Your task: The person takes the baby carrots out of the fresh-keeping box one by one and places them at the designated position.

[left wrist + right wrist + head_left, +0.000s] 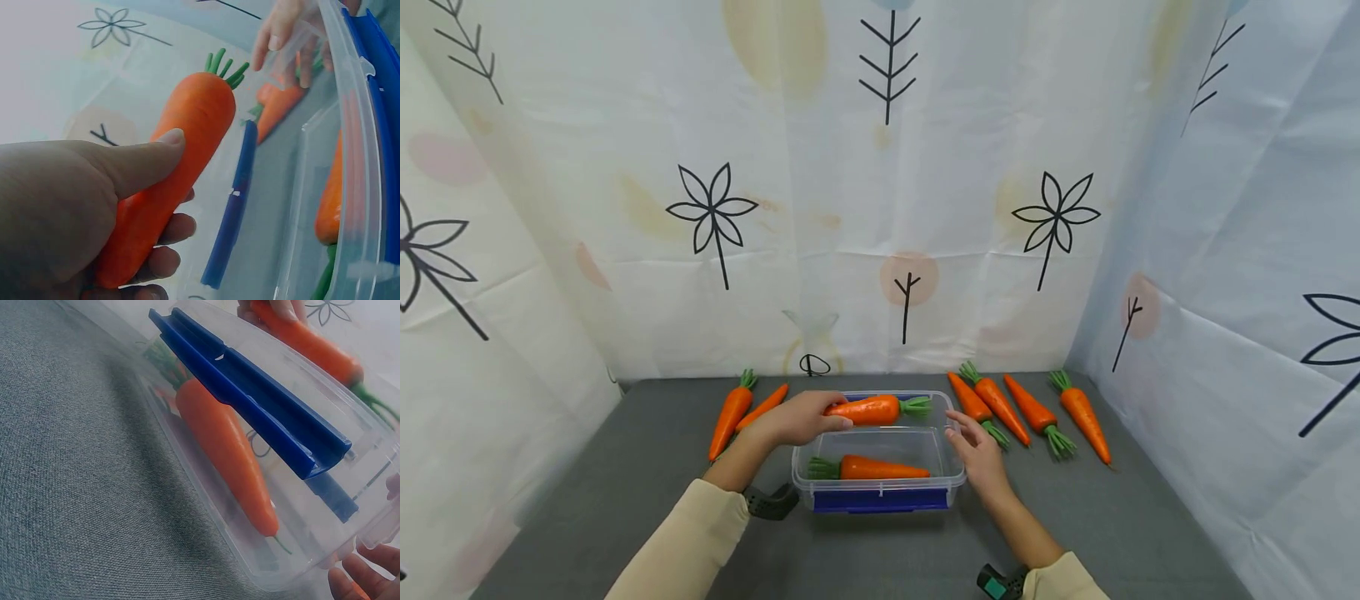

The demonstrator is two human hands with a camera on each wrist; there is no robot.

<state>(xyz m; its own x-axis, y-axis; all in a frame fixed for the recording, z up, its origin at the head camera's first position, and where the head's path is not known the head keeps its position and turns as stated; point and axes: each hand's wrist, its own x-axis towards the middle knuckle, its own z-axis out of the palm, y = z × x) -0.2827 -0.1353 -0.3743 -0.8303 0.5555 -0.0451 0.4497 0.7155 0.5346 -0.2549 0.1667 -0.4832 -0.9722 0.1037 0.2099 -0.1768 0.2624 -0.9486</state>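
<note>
My left hand (pixel 803 415) grips an orange carrot (pixel 871 410) with green stalks, held level above the rear part of a clear plastic box (pixel 880 484). In the left wrist view the thumb lies along the carrot's side and the other fingers curl behind it. A second carrot (pixel 883 468) lies inside the front part of the box, stalks to the left. Beside the box's right wall is my right hand (pixel 983 458), fingers loosely bent by the rim; whether they touch it is hard to tell. A blue latch (pixel 250 400) runs along the box's front.
Two carrots (pixel 730 417) lie on the grey tabletop (pixel 647 467) to the left. Several more, including a carrot (pixel 1084 421) at the far right, lie right of the box. A patterned white curtain (pixel 835 208) stands behind and at both sides.
</note>
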